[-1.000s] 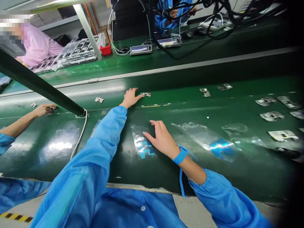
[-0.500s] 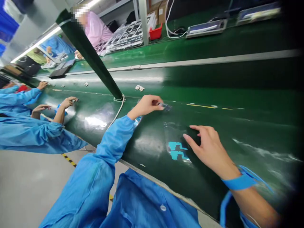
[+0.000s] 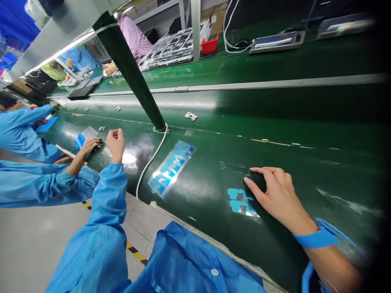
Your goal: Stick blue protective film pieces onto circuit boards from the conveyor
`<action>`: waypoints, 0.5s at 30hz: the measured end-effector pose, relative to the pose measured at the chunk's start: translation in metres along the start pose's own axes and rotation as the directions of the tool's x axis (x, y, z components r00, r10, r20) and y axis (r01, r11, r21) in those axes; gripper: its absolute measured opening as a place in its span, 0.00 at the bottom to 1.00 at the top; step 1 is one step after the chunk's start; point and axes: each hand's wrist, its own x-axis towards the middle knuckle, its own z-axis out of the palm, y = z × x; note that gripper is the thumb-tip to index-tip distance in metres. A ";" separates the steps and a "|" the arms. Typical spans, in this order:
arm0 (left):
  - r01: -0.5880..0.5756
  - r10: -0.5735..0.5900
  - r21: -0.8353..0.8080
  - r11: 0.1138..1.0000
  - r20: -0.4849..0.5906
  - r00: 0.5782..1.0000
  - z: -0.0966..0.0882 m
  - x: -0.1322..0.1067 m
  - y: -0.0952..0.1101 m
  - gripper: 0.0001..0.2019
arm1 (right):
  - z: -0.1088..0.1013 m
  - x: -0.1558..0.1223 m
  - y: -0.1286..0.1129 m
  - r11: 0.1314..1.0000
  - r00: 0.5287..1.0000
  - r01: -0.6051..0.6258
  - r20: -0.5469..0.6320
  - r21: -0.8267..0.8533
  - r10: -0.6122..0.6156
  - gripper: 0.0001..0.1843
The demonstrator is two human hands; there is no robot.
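Observation:
My left hand (image 3: 115, 145) is raised above the green conveyor belt (image 3: 244, 138), fingertips drawn together, and anything between them is hidden. To its right lies a clear film strip with blue pieces (image 3: 171, 169). My right hand (image 3: 276, 195) rests flat-fingered on the belt, touching a dark patch (image 3: 253, 181) beside a small film sheet with blue pieces (image 3: 241, 202). A small metal part (image 3: 191, 116) lies farther along the belt, near neither hand.
A co-worker's blue-sleeved hand (image 3: 90, 145) works close to my left hand. A dark pole (image 3: 128, 69) and white cable (image 3: 149, 162) cross the belt. Behind stands a second green bench with a flat electronic device (image 3: 276, 42), a red bin (image 3: 209, 44) and stacked trays (image 3: 171, 51).
My left hand has moved left and lifted, uncovering the film strip. The small piece at its fingertips no longer shows. The view has swung slightly, and my right hand stays on the film area.

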 end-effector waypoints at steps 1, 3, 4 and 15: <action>-0.038 0.039 -0.043 0.998 0.027 0.999 0.014 -0.009 0.015 0.19 | -0.001 0.000 -0.001 1.000 1.000 0.002 0.002 0.005 -0.002 0.35; -0.157 0.179 -0.146 0.977 0.151 0.972 0.046 -0.026 0.053 0.16 | -0.003 0.001 -0.004 1.000 1.000 0.003 0.004 0.017 -0.003 0.33; -0.214 0.258 -0.200 0.956 0.228 0.939 0.063 -0.031 0.076 0.15 | -0.005 0.001 -0.004 1.000 1.000 0.000 0.005 0.025 0.000 0.32; -0.024 0.105 -0.175 0.984 0.473 0.875 0.193 0.025 0.226 0.31 | -0.005 -0.001 0.020 0.997 0.999 0.022 0.035 0.078 -0.024 0.37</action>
